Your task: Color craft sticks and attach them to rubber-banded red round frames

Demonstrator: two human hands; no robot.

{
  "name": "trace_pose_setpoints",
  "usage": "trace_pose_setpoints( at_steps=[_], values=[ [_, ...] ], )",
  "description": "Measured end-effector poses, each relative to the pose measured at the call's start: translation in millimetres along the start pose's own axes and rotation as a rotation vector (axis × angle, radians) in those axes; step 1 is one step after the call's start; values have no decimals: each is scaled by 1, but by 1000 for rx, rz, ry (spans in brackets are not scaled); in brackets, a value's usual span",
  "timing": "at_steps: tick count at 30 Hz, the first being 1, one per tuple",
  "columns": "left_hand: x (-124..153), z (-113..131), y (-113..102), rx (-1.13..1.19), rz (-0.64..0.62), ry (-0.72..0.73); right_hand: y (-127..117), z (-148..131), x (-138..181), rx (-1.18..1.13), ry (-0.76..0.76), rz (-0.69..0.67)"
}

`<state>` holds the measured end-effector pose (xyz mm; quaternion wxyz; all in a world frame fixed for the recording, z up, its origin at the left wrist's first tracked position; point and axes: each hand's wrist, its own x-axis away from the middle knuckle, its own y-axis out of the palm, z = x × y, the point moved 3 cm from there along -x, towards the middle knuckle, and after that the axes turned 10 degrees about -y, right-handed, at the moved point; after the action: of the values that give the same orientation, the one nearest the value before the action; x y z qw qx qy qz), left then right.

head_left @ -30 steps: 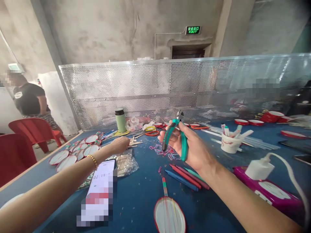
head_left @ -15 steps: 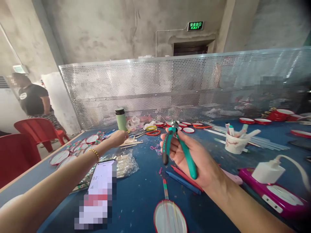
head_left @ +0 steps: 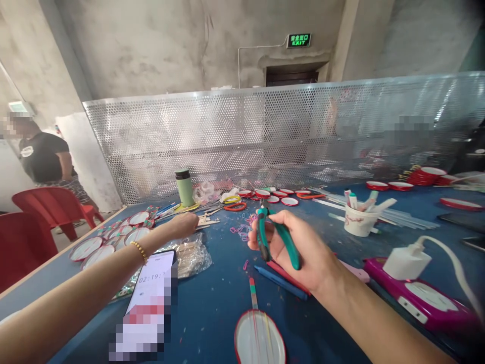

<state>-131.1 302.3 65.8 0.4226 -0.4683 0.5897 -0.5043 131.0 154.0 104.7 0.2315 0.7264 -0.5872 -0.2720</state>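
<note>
My right hand [head_left: 308, 247], palm up, holds teal-and-black cutting pliers [head_left: 285, 237] with the handles spread apart. My left hand [head_left: 185, 224] reaches over a pile of thin wooden sticks [head_left: 209, 220]. Its fingers are curled downward, and their tips are hidden. In front of me lies a small white oval disc with a red rim [head_left: 246, 349], with rubber bands stretched along it and a stick with red and green bands [head_left: 253, 289] at its top. Small coloured rubber bands [head_left: 239, 232] lie beyond the pliers. A clear bag of sticks [head_left: 191, 257] lies below my left hand.
A phone [head_left: 149, 290] lies beside my left forearm. Red-rimmed discs [head_left: 89, 248] cover the left side. A green bottle [head_left: 184, 189], scissors [head_left: 235, 206], blue pen [head_left: 282, 283], cup of markers [head_left: 358, 222] and purple power strip [head_left: 403, 298] stand or lie around. Perforated metal screen [head_left: 212, 136] behind.
My left hand has come down lower over the wooden sticks. The pliers in my right hand have turned a little and moved slightly left. The whole view has shifted slightly.
</note>
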Motion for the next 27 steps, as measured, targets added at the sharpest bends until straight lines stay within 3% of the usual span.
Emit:
trace_pose_setpoints(
  at_steps=[3, 8, 14, 19, 21, 24, 27],
  values=[
    [2, 1, 4, 11, 0, 9, 7, 3, 3, -21, 62, -29],
    [3, 5, 1, 83, 29, 4, 15, -2, 9, 10, -159, -148],
    [24, 11, -35, 290, 112, 13, 14, -1, 8, 45, -186, -177],
    [77, 55, -80, 549, 48, 131, 13, 0, 3, 181, -268, -159],
    [98, 80, -92, 825, -40, 221, 12, 2, 3, 233, -310, -121],
    [116, 109, -98, 837, -27, 272, 10, 4, 4, 346, -405, -41],
    [120, 120, -94, 843, -32, 260, 6, -1, 6, 447, -515, 56]
  ],
)
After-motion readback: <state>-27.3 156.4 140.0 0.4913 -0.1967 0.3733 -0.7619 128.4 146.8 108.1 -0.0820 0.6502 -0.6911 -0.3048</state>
